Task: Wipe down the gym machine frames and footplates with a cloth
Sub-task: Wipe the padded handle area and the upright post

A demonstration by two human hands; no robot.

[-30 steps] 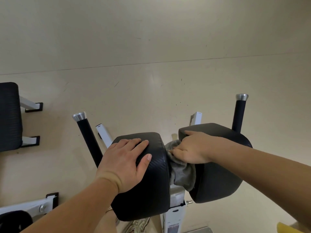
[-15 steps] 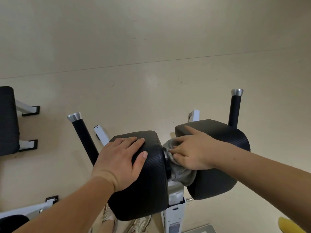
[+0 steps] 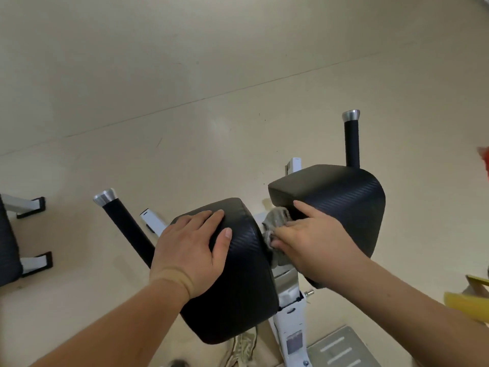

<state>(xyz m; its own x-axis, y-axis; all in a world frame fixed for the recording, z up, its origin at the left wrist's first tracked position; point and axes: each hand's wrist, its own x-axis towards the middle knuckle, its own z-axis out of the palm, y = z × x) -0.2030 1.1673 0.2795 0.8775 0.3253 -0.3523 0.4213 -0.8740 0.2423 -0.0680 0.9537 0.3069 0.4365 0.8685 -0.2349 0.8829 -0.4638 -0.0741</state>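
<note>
Currently gripping cloth (image 3: 275, 223) in curled right hand (image 3: 316, 243) fingers (image 3: 285, 232), between left pad (image 3: 238, 292) and right pad (image 3: 344, 197); pressing left hand (image 3: 189, 251) flat, fingers straight, on left pad. Beige floor (image 3: 185, 102) below.

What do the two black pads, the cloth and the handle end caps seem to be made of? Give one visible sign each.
Black pads: probably vinyl over padding, matte with fine woven-look ribbing. Cloth: soft grey fabric, crumpled and fuzzy. Handle end caps: likely metal, silver with bright highlights.
</note>
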